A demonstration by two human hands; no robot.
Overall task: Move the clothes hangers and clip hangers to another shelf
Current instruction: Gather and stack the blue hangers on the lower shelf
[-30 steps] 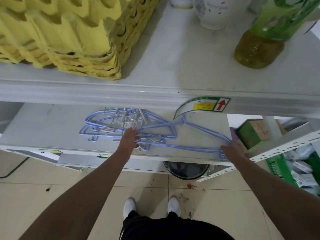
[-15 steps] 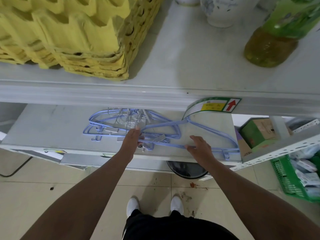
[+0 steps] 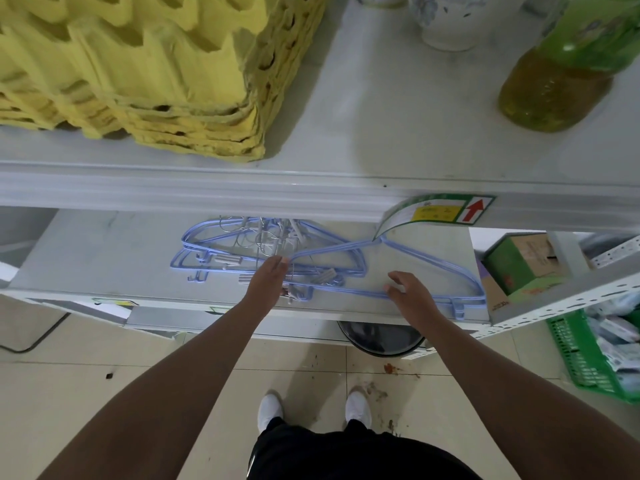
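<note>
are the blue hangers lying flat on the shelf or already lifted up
Lying flat: the blue hangers rest tangled on the lower shelf, not lifted.

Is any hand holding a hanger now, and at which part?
Neither hand grips anything. The left hand lies flat on the tangled blue hangers. The right hand is open, fingers touching the large hanger at its bottom bar.

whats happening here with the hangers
A person is bent over a lower shelf holding a tangle of blue wire hangers and metal clip hangers. The left hand rests on the pile's middle; the right hand, fingers spread, hovers over the long hanger's bottom bar. Nothing is lifted yet.
</note>
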